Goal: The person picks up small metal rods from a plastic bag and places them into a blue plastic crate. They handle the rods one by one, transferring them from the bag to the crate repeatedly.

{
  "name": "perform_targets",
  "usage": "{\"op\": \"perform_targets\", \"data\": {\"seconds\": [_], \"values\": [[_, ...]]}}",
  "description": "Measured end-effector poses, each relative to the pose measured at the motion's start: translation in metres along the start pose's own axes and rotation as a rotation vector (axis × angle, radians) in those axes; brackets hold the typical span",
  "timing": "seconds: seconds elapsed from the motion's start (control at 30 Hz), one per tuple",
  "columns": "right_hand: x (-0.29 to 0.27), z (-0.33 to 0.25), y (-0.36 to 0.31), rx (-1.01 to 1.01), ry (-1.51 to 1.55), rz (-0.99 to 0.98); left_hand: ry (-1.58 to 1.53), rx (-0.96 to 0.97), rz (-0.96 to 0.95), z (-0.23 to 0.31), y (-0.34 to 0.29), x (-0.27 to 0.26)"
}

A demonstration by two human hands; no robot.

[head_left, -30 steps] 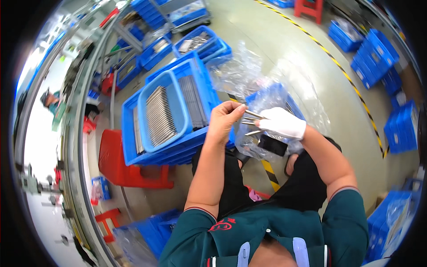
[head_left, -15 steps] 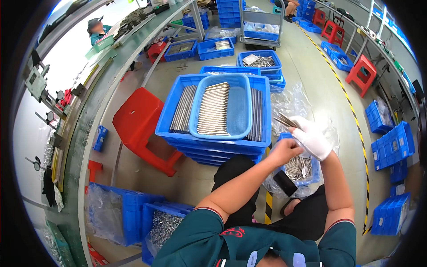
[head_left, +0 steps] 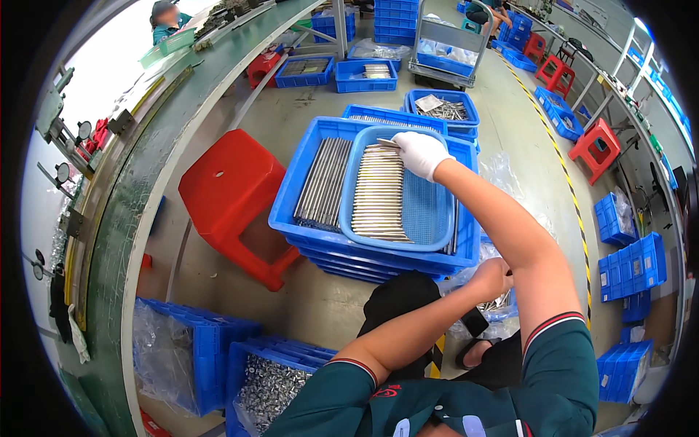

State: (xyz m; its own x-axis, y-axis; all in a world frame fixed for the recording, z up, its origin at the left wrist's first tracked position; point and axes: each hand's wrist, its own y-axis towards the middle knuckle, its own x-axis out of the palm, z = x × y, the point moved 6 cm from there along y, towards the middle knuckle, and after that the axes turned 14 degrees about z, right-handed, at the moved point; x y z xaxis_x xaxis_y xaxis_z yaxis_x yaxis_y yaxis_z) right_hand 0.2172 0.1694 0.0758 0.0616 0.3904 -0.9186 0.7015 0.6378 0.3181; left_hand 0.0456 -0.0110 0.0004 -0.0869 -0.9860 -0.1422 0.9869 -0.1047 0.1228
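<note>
My right hand [head_left: 422, 154], in a white glove, is closed on thin metal rods at the far end of the light blue mesh basket [head_left: 435, 207]. A neat row of similar metal rods [head_left: 378, 197] lies along the basket's left side. The basket rests on a blue crate [head_left: 284, 211] holding longer, darker rods [head_left: 322, 178]. My bare left hand [head_left: 491, 281] is low on the right, beside a bin of loose metal pins [head_left: 501, 302]. Its fingers are curled; my right forearm partly hides them, and what they hold cannot be made out.
A red stool [head_left: 233, 197] stands left of the stacked crates, beside a long green workbench [head_left: 124, 240]. A crate of small metal parts [head_left: 273, 386] sits at lower left. A dark phone [head_left: 475, 322] lies near my leg. Behind are more crates and a trolley [head_left: 448, 44].
My gloved right hand has moved from above the pin bin, away and left to the basket's far end, carrying rods. My left hand has dropped toward the bin. The view has shifted slightly.
</note>
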Motion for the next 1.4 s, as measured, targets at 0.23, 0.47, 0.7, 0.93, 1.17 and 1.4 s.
{"op": "perform_targets", "data": {"seconds": [0.23, 0.47, 0.7, 0.93, 1.17, 1.4], "values": [[0.034, -0.01, 0.028, -0.149, -0.046, 0.006, 0.074, 0.256, 0.025, -0.018, 0.009, 0.012], [0.032, -0.01, 0.031, -0.258, -0.108, 0.156, 0.041, 0.038, -0.088, -0.013, 0.006, 0.012], [0.031, -0.01, 0.037, -0.122, -0.302, 0.131, -0.018, 0.101, -0.042, -0.004, 0.008, 0.005], [0.027, -0.025, 0.035, -0.144, -0.3, 0.061, -0.033, 0.071, -0.064, -0.004, 0.008, 0.001], [0.034, -0.02, 0.037, -0.213, -0.22, 0.21, -0.108, 0.176, 0.007, 0.01, 0.004, -0.008], [0.037, -0.033, 0.042, -0.267, -0.312, 0.104, -0.07, 0.184, -0.085, 0.011, 0.002, -0.012]]}}
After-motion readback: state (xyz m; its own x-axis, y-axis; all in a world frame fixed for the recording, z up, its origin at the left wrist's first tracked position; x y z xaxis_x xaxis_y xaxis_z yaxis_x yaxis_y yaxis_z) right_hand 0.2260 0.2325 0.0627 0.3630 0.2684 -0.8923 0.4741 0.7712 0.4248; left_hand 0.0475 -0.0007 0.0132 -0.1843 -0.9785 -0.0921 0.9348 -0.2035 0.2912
